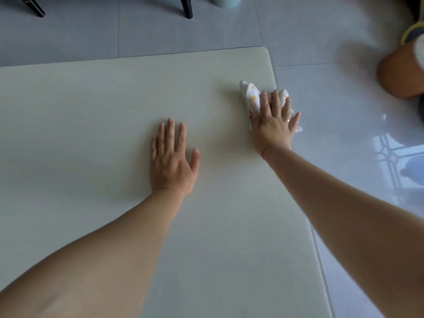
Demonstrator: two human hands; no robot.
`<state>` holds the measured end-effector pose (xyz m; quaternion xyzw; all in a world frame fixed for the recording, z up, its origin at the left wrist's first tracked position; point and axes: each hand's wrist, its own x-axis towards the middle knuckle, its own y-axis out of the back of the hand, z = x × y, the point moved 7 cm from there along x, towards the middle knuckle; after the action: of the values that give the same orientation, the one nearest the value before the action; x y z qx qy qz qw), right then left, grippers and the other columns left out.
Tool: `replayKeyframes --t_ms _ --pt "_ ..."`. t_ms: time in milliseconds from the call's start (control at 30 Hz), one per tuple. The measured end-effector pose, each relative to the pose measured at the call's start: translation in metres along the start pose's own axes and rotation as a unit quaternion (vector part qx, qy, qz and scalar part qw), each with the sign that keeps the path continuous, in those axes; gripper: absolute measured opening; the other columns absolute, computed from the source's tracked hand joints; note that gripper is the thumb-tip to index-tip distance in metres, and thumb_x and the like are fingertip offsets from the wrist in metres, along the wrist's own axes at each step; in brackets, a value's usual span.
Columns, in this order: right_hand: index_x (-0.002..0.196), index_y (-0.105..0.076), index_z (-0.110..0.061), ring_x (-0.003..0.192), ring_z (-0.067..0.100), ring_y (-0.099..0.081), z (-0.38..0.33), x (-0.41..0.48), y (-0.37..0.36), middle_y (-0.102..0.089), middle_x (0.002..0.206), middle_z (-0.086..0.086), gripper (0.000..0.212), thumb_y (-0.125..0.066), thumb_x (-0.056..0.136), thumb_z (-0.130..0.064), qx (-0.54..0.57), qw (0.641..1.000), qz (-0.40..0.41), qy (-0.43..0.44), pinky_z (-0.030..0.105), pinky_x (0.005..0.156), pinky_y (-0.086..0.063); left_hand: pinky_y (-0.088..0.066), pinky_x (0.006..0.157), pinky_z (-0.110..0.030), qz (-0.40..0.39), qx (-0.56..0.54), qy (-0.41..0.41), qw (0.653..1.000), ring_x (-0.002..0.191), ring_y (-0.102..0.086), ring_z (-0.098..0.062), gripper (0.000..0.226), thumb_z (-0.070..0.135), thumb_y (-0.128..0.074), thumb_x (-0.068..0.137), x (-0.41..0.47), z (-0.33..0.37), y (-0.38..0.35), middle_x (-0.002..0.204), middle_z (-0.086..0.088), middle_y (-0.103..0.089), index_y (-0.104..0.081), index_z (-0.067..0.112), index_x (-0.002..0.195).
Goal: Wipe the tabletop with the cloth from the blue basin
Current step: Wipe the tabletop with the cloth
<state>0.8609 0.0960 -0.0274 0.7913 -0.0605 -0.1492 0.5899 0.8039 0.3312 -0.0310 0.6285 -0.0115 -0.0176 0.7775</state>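
Nearest to us, two bare forearms reach out over the pale tabletop (91, 115), the left one from the lower left and the right one from the lower right, crossing the table's right edge. Further on we find the left hand (171, 157) lying palm down on the bare surface, fingers straight and slightly spread, thumb out to the side, holding nothing; a thin ring (162, 149) shows on one finger. Beyond it and to the right, the right hand (273, 125) is also flat, with its fingers straight and pressed down on the cloth (251, 97) rather than curled round it, so we read it as a flat press and not a clasp. The cloth is white with yellow-orange spots and lies bunched beneath that palm and those fingers. Most of what we can see of it pokes out past the fingertips toward the far left, and a smaller scrap shows by the little finger, just over the table's right edge. Hand and cloth sit close to the table's rounded far right corner. Past the table we see glossy grey floor tiles (321, 42), a blurred orange-brown object (399, 74) at the right, and dark chair legs (187, 8) at the top.
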Motion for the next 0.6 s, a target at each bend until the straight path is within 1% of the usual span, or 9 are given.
replayKeyframes --t_ms 33,100,167,200,333,400,433,500,600 --pt "0.149 -0.013 -0.031 0.146 0.025 0.006 -0.008 -0.017 -0.004 -0.004 0.159 -0.004 0.052 -0.022 0.099 -0.042 0.001 1.000 0.005 0.008 0.054 0.114 0.007 -0.012 0.118 -0.042 0.001 0.000 0.000 1.000 0.146 -0.018 -0.028 0.068 0.045 -0.026 0.088 -0.001 0.000 0.000 0.157 -0.013 -0.022 -0.030 0.014 0.148" --pt "0.149 -0.012 -0.031 0.146 0.024 0.006 -0.021 -0.052 -0.012 -0.004 0.159 -0.005 0.052 -0.023 0.099 -0.041 -0.005 0.996 -0.016 0.084 0.051 0.113 0.010 -0.012 0.118 -0.043 0.000 -0.001 -0.003 1.000 0.146 -0.018 -0.029 0.068 0.045 -0.026 0.088 -0.002 0.000 0.001 0.157 -0.013 -0.022 -0.030 0.014 0.148" --pt "0.149 -0.010 -0.033 0.146 0.021 0.009 -0.012 -0.072 -0.013 -0.002 0.159 -0.007 0.052 -0.022 0.099 -0.043 -0.029 0.987 -0.042 0.151 0.049 0.114 0.011 -0.010 0.119 -0.043 -0.004 0.000 -0.004 1.000 0.146 -0.017 -0.029 0.067 0.044 -0.027 0.089 -0.002 0.002 0.002 0.157 -0.013 -0.021 -0.030 0.013 0.149" --pt "0.149 -0.009 -0.033 0.146 0.020 0.009 0.000 -0.074 -0.010 -0.001 0.159 -0.008 0.053 -0.021 0.099 -0.044 -0.034 0.987 -0.048 0.152 0.048 0.116 0.010 -0.008 0.119 -0.043 -0.009 0.006 -0.002 1.000 0.146 -0.016 -0.028 0.066 0.043 -0.029 0.090 -0.003 0.002 0.002 0.158 -0.013 -0.020 -0.029 0.013 0.149" --pt "0.149 -0.006 -0.034 0.145 0.022 0.010 0.048 -0.082 -0.001 0.002 0.159 -0.007 0.053 -0.020 0.099 -0.044 -0.012 0.999 -0.039 0.008 0.048 0.116 0.007 -0.002 0.119 -0.044 0.004 0.029 0.015 0.999 0.147 -0.014 -0.028 0.061 0.035 -0.043 0.095 -0.021 0.005 0.010 0.158 -0.014 -0.019 -0.028 0.008 0.148" --pt "0.150 -0.004 -0.032 0.145 0.024 0.012 0.040 -0.109 -0.006 0.004 0.160 -0.006 0.053 -0.020 0.100 -0.042 -0.008 0.999 -0.032 -0.016 0.050 0.116 0.009 -0.006 0.118 -0.044 0.012 0.027 0.007 1.000 0.145 -0.019 -0.030 0.061 0.036 -0.040 0.095 -0.049 0.017 0.017 0.156 -0.015 -0.022 -0.030 0.006 0.148" --pt "0.150 -0.005 -0.031 0.145 0.024 0.011 0.031 -0.126 -0.010 0.003 0.160 -0.005 0.054 -0.022 0.099 -0.041 -0.004 1.000 -0.031 -0.001 0.050 0.115 0.010 -0.009 0.118 -0.044 0.013 0.021 -0.008 1.000 0.144 -0.022 -0.031 0.062 0.038 -0.037 0.095 -0.067 0.026 0.019 0.155 -0.016 -0.026 -0.031 0.006 0.147" --pt "0.149 -0.008 -0.032 0.145 0.023 0.010 0.016 -0.161 -0.019 0.000 0.159 -0.006 0.054 -0.024 0.099 -0.042 -0.011 0.996 -0.055 0.073 0.047 0.113 0.012 -0.014 0.117 -0.045 0.009 0.010 -0.047 0.999 0.142 -0.027 -0.031 0.061 0.039 -0.034 0.095 -0.110 0.045 0.019 0.153 -0.016 -0.031 -0.034 0.005 0.145" --pt "0.149 -0.008 -0.033 0.146 0.021 0.009 0.028 -0.188 -0.018 -0.001 0.159 -0.008 0.054 -0.023 0.099 -0.043 -0.046 0.980 -0.083 0.173 0.043 0.114 0.012 -0.016 0.117 -0.045 -0.027 0.008 -0.087 0.996 0.145 -0.022 -0.026 0.061 0.042 -0.031 0.096 -0.175 0.061 0.011 0.155 -0.012 -0.028 -0.032 0.007 0.147"
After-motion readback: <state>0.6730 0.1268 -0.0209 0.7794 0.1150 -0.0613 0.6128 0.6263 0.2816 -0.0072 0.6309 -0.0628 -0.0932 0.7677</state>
